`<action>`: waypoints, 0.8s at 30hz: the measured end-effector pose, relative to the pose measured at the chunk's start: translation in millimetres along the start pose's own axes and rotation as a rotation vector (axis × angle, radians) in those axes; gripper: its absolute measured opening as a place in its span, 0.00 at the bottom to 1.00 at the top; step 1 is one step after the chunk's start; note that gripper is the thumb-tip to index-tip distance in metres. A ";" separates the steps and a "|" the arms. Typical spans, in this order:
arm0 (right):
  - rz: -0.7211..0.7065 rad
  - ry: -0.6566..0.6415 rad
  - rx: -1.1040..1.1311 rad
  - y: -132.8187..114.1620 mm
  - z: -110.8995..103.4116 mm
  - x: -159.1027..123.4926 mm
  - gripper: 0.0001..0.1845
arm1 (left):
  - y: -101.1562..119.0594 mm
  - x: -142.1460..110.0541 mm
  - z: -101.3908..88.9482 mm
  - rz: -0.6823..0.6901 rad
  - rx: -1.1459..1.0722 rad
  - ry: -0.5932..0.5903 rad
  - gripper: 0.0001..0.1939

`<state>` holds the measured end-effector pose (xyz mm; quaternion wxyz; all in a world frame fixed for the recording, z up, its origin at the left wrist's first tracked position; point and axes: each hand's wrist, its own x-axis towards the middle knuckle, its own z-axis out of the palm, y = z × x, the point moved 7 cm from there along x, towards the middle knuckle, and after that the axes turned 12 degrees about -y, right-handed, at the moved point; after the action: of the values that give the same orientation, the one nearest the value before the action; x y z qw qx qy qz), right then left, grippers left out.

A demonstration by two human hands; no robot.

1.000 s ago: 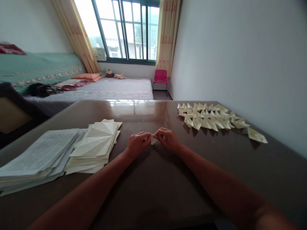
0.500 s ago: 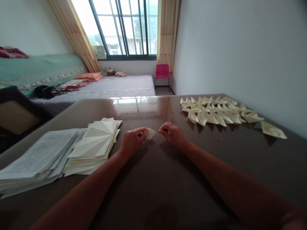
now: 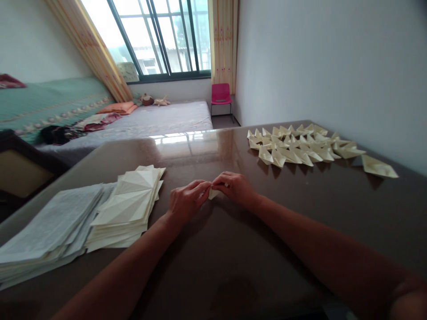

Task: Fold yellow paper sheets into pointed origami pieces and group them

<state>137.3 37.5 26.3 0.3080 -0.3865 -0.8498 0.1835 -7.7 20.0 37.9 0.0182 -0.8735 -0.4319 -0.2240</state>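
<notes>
A small folded piece of cream paper (image 3: 212, 194) is pinched between my two hands, just above the middle of the brown table. My left hand (image 3: 190, 197) grips it from the left, fingers closed. From the right, the thumb and fingertips of my right hand (image 3: 233, 186) close on its upper edge. Most of the folded paper is hidden behind the fingers. Left of my hands lies a stack of creased cream paper sheets (image 3: 128, 200). Several folded paper boats (image 3: 293, 146) stand in rows at the right, with a single paper boat (image 3: 379, 168) apart near the wall.
A thick pile of greyish printed sheets (image 3: 50, 226) lies at the table's left edge. The glossy brown table (image 3: 213, 258) runs close to the right-hand wall. Beyond it are a bed (image 3: 180, 113), a pink chair (image 3: 221, 94) and a window. A dark chair (image 3: 23, 169) stands at the left.
My right hand has moved left and now pinches the folded paper that only my left hand held. The camera view has tilted slightly.
</notes>
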 end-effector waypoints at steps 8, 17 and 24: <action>0.013 -0.024 -0.134 -14.0 -1.5 -1.0 0.07 | -3.2 0.4 3.5 -0.095 -0.023 -0.039 0.09; 0.031 0.008 -0.114 -3.0 -8.3 -1.5 0.08 | -10.4 4.3 4.0 -0.126 -0.120 -0.044 0.09; -0.012 -0.042 -0.220 -16.7 -5.5 -2.9 0.10 | -4.5 2.3 6.0 -0.090 -0.131 -0.053 0.08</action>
<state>133.4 25.1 38.5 0.2469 -0.4089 -0.8733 0.0956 -7.6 25.9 32.8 -0.0604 -0.8580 -0.4557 -0.2291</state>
